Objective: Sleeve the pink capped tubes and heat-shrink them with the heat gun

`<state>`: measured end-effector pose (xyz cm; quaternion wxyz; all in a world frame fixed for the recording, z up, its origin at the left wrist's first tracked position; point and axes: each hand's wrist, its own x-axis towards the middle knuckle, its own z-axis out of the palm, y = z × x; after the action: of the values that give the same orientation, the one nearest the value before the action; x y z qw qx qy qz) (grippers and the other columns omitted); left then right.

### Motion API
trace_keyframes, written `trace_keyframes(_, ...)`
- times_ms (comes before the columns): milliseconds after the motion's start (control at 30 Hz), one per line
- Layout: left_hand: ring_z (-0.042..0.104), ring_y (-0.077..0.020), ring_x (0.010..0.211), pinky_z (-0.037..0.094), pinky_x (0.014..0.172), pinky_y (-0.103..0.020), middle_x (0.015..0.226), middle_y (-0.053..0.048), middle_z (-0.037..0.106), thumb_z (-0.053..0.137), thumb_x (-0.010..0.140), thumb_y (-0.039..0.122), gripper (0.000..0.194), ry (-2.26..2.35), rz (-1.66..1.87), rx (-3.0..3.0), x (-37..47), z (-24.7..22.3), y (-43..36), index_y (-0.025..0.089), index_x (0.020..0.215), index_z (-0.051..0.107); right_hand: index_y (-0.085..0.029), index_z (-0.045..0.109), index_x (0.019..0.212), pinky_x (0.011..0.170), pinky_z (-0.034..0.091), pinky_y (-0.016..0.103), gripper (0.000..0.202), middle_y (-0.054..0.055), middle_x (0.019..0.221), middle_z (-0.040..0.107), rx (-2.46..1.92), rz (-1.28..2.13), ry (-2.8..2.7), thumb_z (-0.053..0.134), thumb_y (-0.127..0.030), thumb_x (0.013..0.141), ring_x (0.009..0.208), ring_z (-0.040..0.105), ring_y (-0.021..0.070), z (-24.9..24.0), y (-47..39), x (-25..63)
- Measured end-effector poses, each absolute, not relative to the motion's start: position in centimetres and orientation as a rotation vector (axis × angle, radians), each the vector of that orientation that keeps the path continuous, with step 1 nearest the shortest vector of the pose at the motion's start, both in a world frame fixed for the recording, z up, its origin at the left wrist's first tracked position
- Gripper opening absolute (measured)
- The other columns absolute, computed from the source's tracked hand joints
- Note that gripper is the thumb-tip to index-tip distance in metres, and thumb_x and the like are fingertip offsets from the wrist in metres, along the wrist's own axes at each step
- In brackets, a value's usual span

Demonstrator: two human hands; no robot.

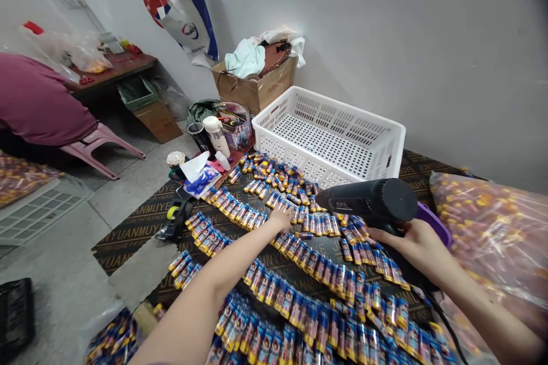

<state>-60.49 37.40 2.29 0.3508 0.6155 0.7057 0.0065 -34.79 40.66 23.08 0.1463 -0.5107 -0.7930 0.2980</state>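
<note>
My right hand (422, 248) is wrapped round the handle of a black hair dryer (363, 199). Its barrel points left, over small printed tubes with blue and yellow ends (321, 225). My left hand (281, 217) rests on the tubes in the middle of the board, fingers stretched forward; the fingertips are partly lost among the tubes. Long curved rows of these tubes (299, 251) lie side by side on the dark printed plywood (141, 228). Farther back, a looser heap of tubes (282, 174) lies in front of the white basket.
A white plastic basket (329, 174) stands behind the tubes. At right are a large clear bag of tubes (488, 228) and a purple rim (434, 225). A tape dispenser (174, 217), tissues (201, 179) and a white bottle (216, 136) stand left. A person (38, 100) sits farther left.
</note>
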Motion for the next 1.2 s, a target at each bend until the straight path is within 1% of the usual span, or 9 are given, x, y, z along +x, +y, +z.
trace_keyframes(100, 0.027, -0.0280, 0.135, 0.001, 0.112, -0.051, 0.140, -0.003, 0.044, 0.065, 0.068, 0.032, 0.056, 1.838, 0.037, 1.611, -62.4, 2.8, 38.1, 0.031, 0.122, 0.054, -0.014, 0.065, 0.081, 0.069, 0.049, 0.034, 0.039, 0.007, 0.080, 0.070, -1.456, 0.961, -2.326, 0.061, -0.050, 0.067, 0.078, 0.063, 0.0288, 23.0, 41.0, -34.8)
trace_keyframes(267, 0.033, -0.0239, 0.132, 0.002, 0.111, -0.052, 0.138, -0.003, 0.047, 0.045, 0.084, 0.027, 0.039, 2.001, 0.309, 1.632, -67.9, 5.8, 37.8, 0.029, 0.122, 0.052, -0.014, 0.068, 0.075, 0.059, 0.047, 0.031, 0.030, 0.005, 0.071, 0.070, -1.436, 0.974, -2.413, 0.063, -0.043, 0.065, 0.070, 0.062, 0.0264, 22.7, 42.3, -37.2)
trace_keyframes(400, 0.046, -0.0254, 0.122, 0.017, 0.110, -0.048, 0.129, -0.009, 0.055, 0.040, 0.087, 0.027, 0.037, 2.189, 0.550, 1.530, -73.0, 9.1, 33.6, 0.021, 0.121, 0.054, -0.012, 0.069, 0.076, 0.060, 0.046, 0.030, 0.029, 0.004, 0.073, 0.070, -1.350, 1.109, -2.426, 0.066, -0.038, 0.063, 0.069, 0.061, 0.0244, 21.6, 43.7, -41.2)
trace_keyframes(533, 0.058, -0.0264, 0.104, 0.041, 0.094, -0.038, 0.112, -0.010, 0.066, 0.045, 0.083, 0.032, 0.035, 2.347, 0.791, 1.349, -77.4, 10.6, 25.8, 0.016, 0.111, 0.061, -0.011, 0.069, 0.080, 0.061, 0.046, 0.029, 0.031, 0.002, 0.072, 0.069, -1.277, 1.301, -2.359, 0.068, -0.036, 0.060, 0.065, 0.060, 0.0200, 20.6, 44.2, -45.2)
trace_keyframes(667, 0.064, -0.0267, 0.088, 0.048, 0.082, -0.039, 0.097, -0.004, 0.071, 0.046, 0.078, 0.042, 0.034, 2.492, 0.917, 1.105, -80.0, 9.5, 16.8, 0.021, 0.097, 0.066, -0.011, 0.069, 0.085, 0.054, 0.044, 0.026, 0.034, 0.001, 0.067, 0.067, -1.300, 1.454, -2.295, 0.069, -0.035, 0.061, 0.057, 0.057, 0.0157, 20.2, 44.1, -48.6)
trace_keyframes(767, 0.065, -0.0293, 0.082, 0.049, 0.077, -0.042, 0.089, -0.004, 0.072, 0.045, 0.074, 0.049, 0.037, 2.575, 0.961, 0.938, -81.2, 7.4, 11.0, 0.023, 0.092, 0.066, -0.011, 0.069, 0.085, 0.057, 0.044, 0.026, 0.033, 0.001, 0.070, 0.067, -1.208, 1.478, -2.307, 0.069, -0.034, 0.061, 0.059, 0.057, 0.0150, 20.2, 43.9, -50.9)
trace_keyframes(967, 0.064, -0.0298, 0.093, 0.048, 0.085, -0.044, 0.094, -0.003, 0.072, 0.049, 0.070, 0.053, 0.034, 2.540, 0.979, 0.757, -82.3, 4.4, 4.7, 0.028, 0.085, 0.066, -0.011, 0.069, 0.086, 0.062, 0.044, 0.027, 0.034, 0.001, 0.075, 0.067, -1.086, 1.366, -2.386, 0.067, -0.035, 0.062, 0.064, 0.057, 0.0161, 19.7, 44.1, -55.2)
trace_keyframes(1100, 0.064, -0.0301, 0.096, 0.048, 0.086, -0.042, 0.099, -0.009, 0.071, 0.047, 0.069, 0.052, 0.043, 2.518, 0.876, 0.708, -82.1, 4.4, 3.5, 0.020, 0.090, 0.067, -0.010, 0.069, 0.083, 0.063, 0.045, 0.029, 0.032, 0.002, 0.072, 0.067, -1.029, 1.314, -2.406, 0.067, -0.034, 0.062, 0.065, 0.057, 0.0181, 18.4, 44.7, -57.8)
trace_keyframes(1200, 0.064, -0.0290, 0.096, 0.049, 0.086, -0.041, 0.100, -0.010, 0.071, 0.045, 0.071, 0.052, 0.044, 2.510, 0.853, 0.699, -82.0, 4.0, 2.8, 0.018, 0.092, 0.067, -0.009, 0.068, 0.086, 0.064, 0.046, 0.029, 0.034, 0.003, 0.074, 0.068, -0.957, 1.318, -2.415, 0.066, -0.035, 0.063, 0.068, 0.059, 0.0201, 17.4, 45.0, -59.8)
